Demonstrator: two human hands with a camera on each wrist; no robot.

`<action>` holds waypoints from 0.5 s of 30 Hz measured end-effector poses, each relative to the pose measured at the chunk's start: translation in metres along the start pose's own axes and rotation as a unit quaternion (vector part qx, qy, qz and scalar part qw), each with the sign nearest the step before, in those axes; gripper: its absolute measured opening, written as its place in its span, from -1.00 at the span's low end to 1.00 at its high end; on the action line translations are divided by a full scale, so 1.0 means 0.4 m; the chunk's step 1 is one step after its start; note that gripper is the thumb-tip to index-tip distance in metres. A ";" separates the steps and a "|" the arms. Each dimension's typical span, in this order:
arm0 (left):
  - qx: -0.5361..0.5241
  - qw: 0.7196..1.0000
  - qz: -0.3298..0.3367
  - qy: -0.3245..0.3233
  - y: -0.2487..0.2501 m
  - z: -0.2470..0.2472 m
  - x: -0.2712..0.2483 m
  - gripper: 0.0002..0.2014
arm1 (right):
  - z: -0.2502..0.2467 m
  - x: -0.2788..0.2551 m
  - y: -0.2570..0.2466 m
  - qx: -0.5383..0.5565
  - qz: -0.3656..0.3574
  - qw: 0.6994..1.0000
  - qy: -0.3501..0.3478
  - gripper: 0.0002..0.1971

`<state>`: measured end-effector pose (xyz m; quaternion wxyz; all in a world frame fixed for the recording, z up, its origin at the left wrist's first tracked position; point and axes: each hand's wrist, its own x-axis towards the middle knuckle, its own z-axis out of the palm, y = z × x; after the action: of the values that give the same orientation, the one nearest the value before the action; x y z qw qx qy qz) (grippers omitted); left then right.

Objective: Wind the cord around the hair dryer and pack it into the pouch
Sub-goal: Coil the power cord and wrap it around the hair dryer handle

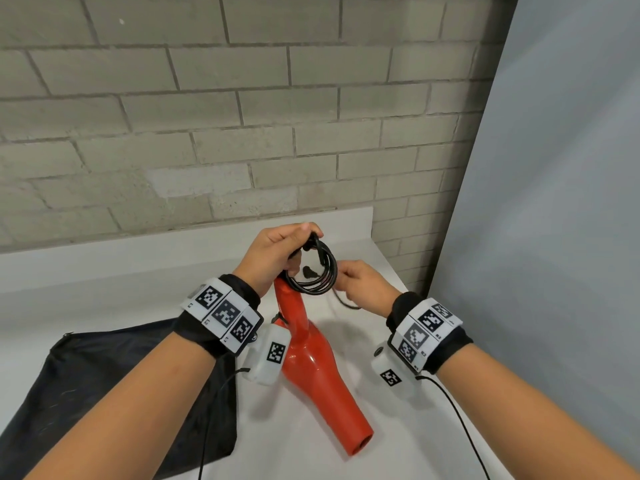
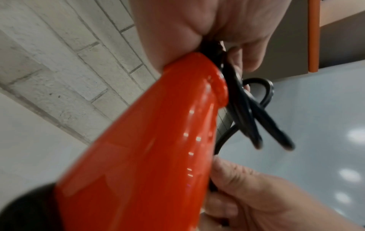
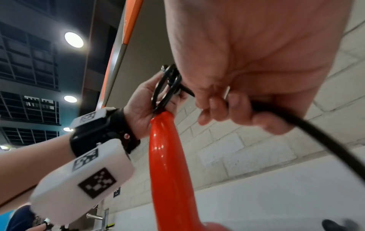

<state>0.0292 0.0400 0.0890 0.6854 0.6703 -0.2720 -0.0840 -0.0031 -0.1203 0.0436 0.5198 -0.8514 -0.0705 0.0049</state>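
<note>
A glossy red hair dryer (image 1: 317,368) stands tilted over the white table, nozzle toward me, handle (image 2: 158,140) (image 3: 168,156) pointing up and away. My left hand (image 1: 280,252) grips the handle's end together with several loops of the black cord (image 1: 317,275) (image 2: 242,112) (image 3: 164,90). Just right of the coil, my right hand (image 1: 360,284) (image 3: 233,100) pinches the loose stretch of cord (image 3: 316,134) between curled fingers. The black pouch (image 1: 114,386) lies flat on the table at the lower left, partly under my left forearm.
A grey brick wall (image 1: 207,116) runs close behind the white table (image 1: 104,292). A pale panel (image 1: 554,202) stands along the table's right edge. Thin black sensor cables (image 1: 460,431) hang from both wrist units.
</note>
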 end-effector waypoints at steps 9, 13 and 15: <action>0.070 0.997 0.000 0.012 0.003 -0.001 -0.002 -0.80 | -0.069 0.052 -0.054 0.004 -0.044 0.987 0.153 -0.64; 0.060 0.998 0.003 -0.008 0.002 0.000 -0.004 -0.79 | -0.089 0.064 -0.093 -0.004 -0.058 0.981 0.183 -0.63; 0.044 0.999 0.013 0.003 0.005 0.006 -0.006 -0.87 | -0.094 0.061 -0.114 -0.020 -0.075 0.979 0.188 -0.63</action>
<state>0.0258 0.0392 0.0901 0.6573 0.6962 -0.2821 -0.0612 0.0188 -0.1299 0.1026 0.5053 -0.8396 -0.0357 -0.1958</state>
